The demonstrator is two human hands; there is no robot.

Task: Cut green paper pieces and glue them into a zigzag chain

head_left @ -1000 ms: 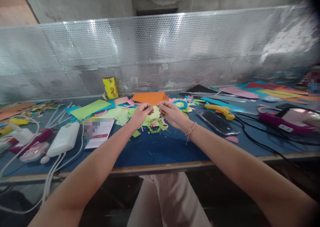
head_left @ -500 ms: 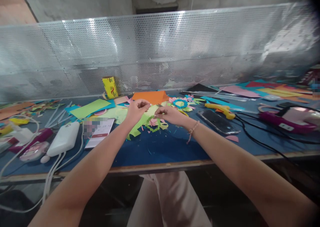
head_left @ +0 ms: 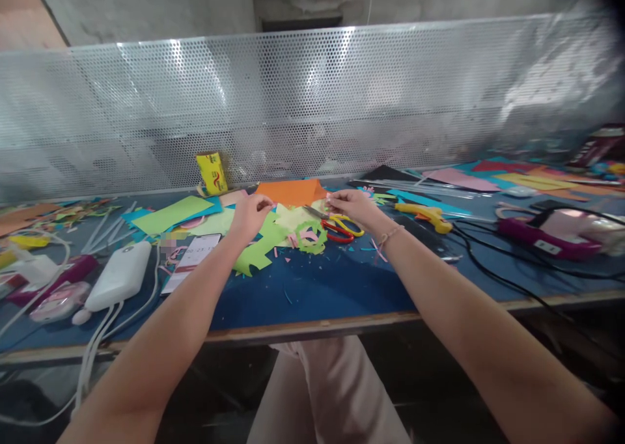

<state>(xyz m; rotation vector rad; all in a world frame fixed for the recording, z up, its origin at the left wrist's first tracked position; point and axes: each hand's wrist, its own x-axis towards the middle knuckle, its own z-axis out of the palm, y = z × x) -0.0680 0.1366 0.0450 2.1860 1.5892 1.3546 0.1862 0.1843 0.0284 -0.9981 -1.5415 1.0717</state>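
My left hand (head_left: 251,216) is held over the paper pile, its thumb and forefinger pinched together. What is between them, if anything, is too small to make out. Opposite it, my right hand (head_left: 355,208) also has its fingertips together, with a tiny pale speck at the tips that I cannot name. Scissors (head_left: 336,230) with red and yellow handles lie just below the right fingers. Between the hands are light green paper pieces (head_left: 288,222) and a curled green fringed strip (head_left: 313,241) around pink scraps. A folded orange sheet (head_left: 290,191) sits behind them.
A yellow glue gun (head_left: 424,215) and a dark phone (head_left: 424,237) lie right of my right hand. To the left are a lit phone (head_left: 191,262) and a white power bank (head_left: 121,275) with cables. A perforated metal screen (head_left: 293,105) borders the table's back.
My hands have moved apart, the right one to the right and slightly up. The scissors' handles now show, while the blue ringed paper flower is hidden behind my right hand.
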